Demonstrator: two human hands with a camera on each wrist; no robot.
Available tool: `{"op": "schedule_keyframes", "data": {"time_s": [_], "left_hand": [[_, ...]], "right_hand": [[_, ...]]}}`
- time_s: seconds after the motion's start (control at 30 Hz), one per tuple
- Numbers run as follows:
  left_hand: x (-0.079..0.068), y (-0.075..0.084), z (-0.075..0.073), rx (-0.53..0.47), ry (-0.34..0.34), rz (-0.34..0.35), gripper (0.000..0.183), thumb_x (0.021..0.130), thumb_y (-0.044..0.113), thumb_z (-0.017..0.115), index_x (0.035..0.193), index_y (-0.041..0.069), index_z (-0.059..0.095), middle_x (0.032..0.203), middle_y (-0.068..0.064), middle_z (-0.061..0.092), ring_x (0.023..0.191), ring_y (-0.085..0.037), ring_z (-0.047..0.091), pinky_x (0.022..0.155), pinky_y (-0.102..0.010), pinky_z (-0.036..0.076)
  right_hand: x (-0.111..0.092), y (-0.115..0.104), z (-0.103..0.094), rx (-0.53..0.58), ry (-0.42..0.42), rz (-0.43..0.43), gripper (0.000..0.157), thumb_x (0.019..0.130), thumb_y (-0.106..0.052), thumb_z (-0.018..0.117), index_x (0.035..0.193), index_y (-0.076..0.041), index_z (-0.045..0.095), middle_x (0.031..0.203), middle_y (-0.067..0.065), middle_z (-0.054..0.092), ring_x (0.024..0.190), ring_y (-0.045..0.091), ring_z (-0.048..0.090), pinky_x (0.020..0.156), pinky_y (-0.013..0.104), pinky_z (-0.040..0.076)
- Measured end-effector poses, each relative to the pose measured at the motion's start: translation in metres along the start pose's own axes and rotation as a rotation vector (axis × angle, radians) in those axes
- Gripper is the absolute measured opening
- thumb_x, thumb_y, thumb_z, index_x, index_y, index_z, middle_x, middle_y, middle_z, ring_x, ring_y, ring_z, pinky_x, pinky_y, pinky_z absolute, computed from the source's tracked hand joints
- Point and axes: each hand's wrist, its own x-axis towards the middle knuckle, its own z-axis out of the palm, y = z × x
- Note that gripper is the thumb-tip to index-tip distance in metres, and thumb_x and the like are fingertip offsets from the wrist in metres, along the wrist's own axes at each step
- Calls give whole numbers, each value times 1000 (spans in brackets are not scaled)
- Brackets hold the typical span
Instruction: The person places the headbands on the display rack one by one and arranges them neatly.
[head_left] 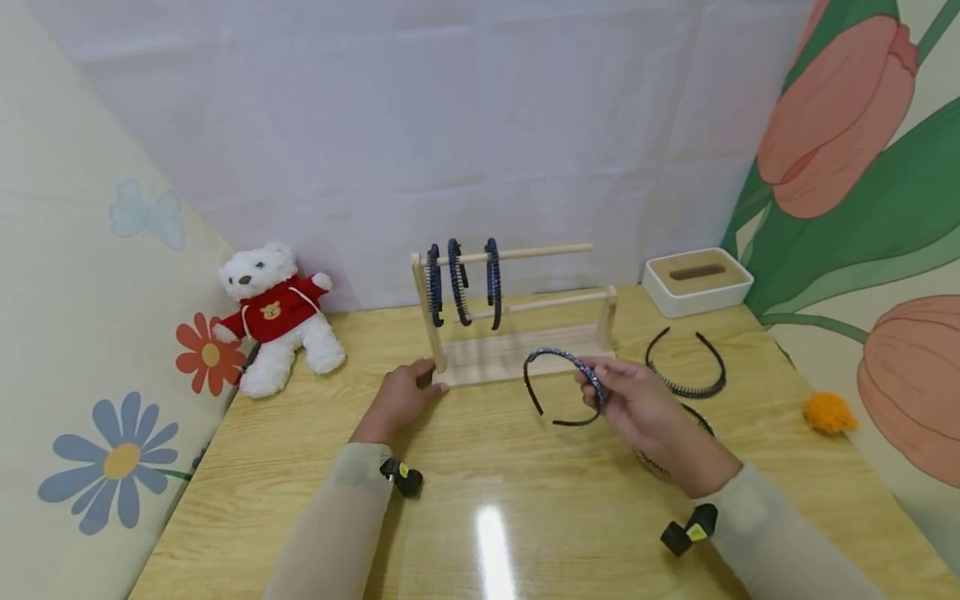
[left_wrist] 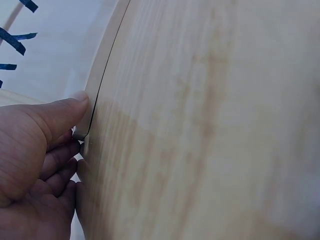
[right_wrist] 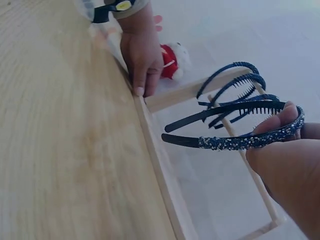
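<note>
My right hand (head_left: 648, 412) pinches a dark blue glittery headband (right_wrist: 225, 142) by one side, holding it up in front of a wooden rack (head_left: 495, 357). The headband's open ends point down and left in the head view, and small teeth line its inside. Three dark headbands (head_left: 493, 283) hang toward the left end of the rack's upper bar. At the rack's left front corner, my left hand (head_left: 401, 402) grips the base, with the thumb (left_wrist: 75, 106) on its edge and the other fingers curled beside it. A toothed headband (head_left: 688, 392) lies right of the rack; another (head_left: 702, 417) is partly hidden beneath my right hand.
A white teddy bear (head_left: 272, 310) in a red top sits at the back left. Behind the loose headbands stands a white box with a wooden slotted lid (head_left: 697, 282). An orange fluffy ball (head_left: 828, 413) lies near the table's right edge. A pale curtain hangs behind.
</note>
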Motion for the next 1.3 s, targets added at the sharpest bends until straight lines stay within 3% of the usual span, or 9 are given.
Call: {"op": "schedule_keyframes", "data": {"time_s": [0.3, 0.5, 0.67, 0.83, 1.03, 1.3], "left_hand": [[0, 1, -1, 0, 3, 12, 63, 108, 27, 72, 164, 5, 50, 169, -23, 45, 156, -46, 43, 129, -61, 38], [0, 0, 1, 1, -6, 5, 63, 109, 27, 71, 164, 5, 50, 169, -23, 46, 156, -46, 43, 128, -61, 38], [-1, -1, 2, -2, 3, 12, 60, 108, 27, 72, 161, 5, 53, 164, -22, 53, 153, -46, 49, 126, -60, 42], [0, -2, 1, -3, 3, 5, 60, 109, 27, 71, 162, 6, 53, 165, -22, 51, 155, -46, 45, 128, -61, 39], [0, -4, 2, -8, 2, -3, 60, 109, 28, 71, 162, 7, 53, 167, -22, 49, 156, -46, 43, 128, -62, 39], [0, -1, 2, -12, 3, 9, 61, 108, 28, 71, 162, 6, 53, 169, -21, 46, 158, -46, 41, 130, -61, 36]], "right_hand": [[-5, -23, -10, 67, -22, -130, 31, 115, -2, 51, 123, -10, 80, 117, 9, 77, 102, 13, 73, 94, 21, 62], [-2, -39, -9, 108, 22, -244, 31, 114, -1, 53, 119, -8, 82, 113, 6, 80, 101, 12, 76, 92, 21, 63], [8, -64, -2, 187, 106, -336, 25, 112, -3, 57, 113, -6, 83, 107, 7, 80, 95, 13, 76, 89, 23, 64], [28, -96, 4, 319, 149, -405, 20, 110, -4, 60, 112, 0, 80, 104, 12, 80, 88, 16, 76, 85, 26, 64], [56, -112, 1, 356, 183, -392, 20, 111, -5, 58, 110, -1, 78, 102, 11, 79, 85, 17, 75, 83, 26, 64], [76, -105, -9, 388, 241, -340, 18, 110, -1, 61, 106, 1, 78, 99, 12, 79, 82, 18, 74, 82, 27, 65]]}}
